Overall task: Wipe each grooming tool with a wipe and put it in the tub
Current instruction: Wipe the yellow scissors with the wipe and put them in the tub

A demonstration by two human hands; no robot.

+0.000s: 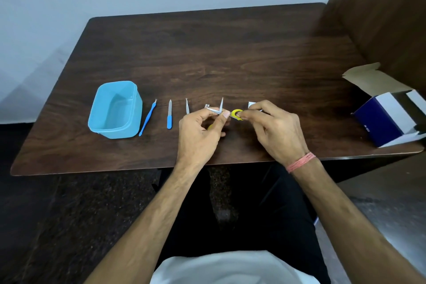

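Right of the tub (115, 110), over the worktop (207, 53), both hands pinch the yellow-handled scissors (236, 114): left hand (198, 131) at the blades, right hand (274, 129) at a loop. Wiping seems underway; next, the tub.

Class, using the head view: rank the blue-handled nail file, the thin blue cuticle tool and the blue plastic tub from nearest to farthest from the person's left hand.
1. Blue-handled nail file, just left of the left hand.
2. Thin blue cuticle tool, farther left, lying beside the tub.
3. Blue plastic tub, farthest left on the table.
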